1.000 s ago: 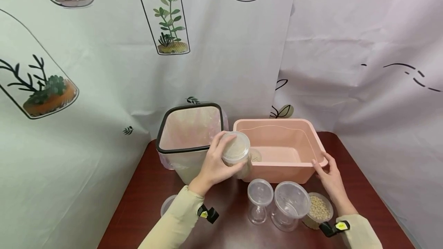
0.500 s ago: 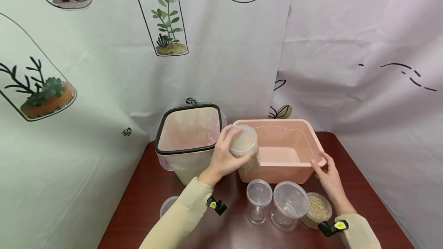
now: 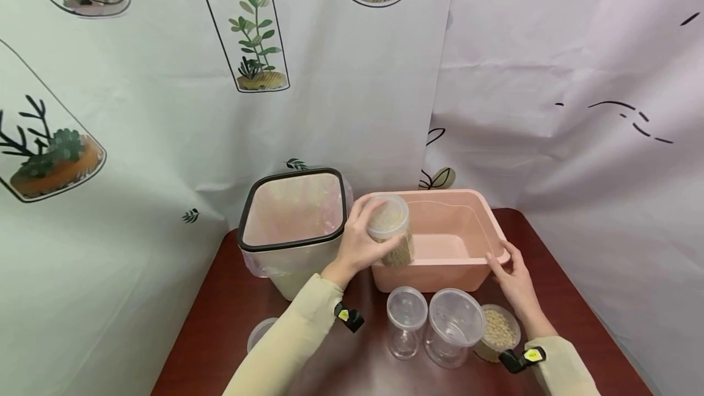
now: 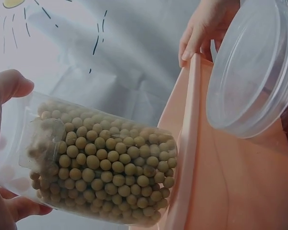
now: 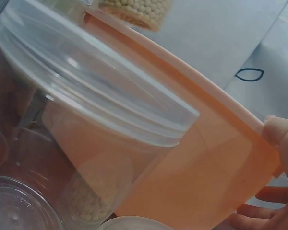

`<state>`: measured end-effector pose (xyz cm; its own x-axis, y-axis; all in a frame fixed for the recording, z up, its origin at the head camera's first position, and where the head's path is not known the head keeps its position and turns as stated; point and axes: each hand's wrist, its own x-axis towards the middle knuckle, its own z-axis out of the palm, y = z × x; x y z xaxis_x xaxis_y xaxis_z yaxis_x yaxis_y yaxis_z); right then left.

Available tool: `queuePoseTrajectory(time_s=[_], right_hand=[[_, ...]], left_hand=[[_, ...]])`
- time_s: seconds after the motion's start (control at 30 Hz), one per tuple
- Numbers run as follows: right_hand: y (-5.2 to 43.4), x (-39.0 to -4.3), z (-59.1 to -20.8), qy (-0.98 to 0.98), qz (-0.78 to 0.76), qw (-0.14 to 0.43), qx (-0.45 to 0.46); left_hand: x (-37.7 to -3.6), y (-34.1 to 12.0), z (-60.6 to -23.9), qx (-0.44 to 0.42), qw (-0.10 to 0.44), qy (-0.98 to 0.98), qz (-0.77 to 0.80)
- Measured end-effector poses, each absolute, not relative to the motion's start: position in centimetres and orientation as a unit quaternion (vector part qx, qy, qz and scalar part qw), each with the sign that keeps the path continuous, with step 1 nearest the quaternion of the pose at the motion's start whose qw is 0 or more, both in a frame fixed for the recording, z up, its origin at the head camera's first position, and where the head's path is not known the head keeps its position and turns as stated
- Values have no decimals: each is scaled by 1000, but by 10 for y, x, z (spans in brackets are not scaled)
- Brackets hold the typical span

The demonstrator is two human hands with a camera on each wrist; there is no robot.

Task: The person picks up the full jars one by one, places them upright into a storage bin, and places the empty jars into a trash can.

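Left hand (image 3: 354, 248) fingers wrapped around clear plastic jar of pale round beans (image 3: 392, 229), tilted over near-left rim of smooth pink plastic tub (image 3: 440, 269). Right hand (image 3: 514, 277) fingers curled on tub's corner at 3 o'clock. Tub floor apparently bare: pouring judged barely begun, jar nearly full. At 6 o'clock on dark red tabletop (image 3: 220, 322), two empty clear jars (image 3: 429, 326); lined bin (image 3: 291, 225) at 9 o'clock.

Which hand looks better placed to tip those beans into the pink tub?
Probably the left hand: it grips the jar of beans over the pink tub, while the right hand holds the tub's rim.
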<state>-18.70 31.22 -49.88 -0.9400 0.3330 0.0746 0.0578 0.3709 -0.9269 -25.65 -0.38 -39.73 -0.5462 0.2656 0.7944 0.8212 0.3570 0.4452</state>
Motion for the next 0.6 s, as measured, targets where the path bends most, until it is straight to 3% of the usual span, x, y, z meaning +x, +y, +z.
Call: queuePoseTrajectory(time_s=[0.6], right_hand=[[311, -187, -495, -824, 540, 123, -119]], left_hand=[[-279, 26, -405, -340, 320, -769, -437]])
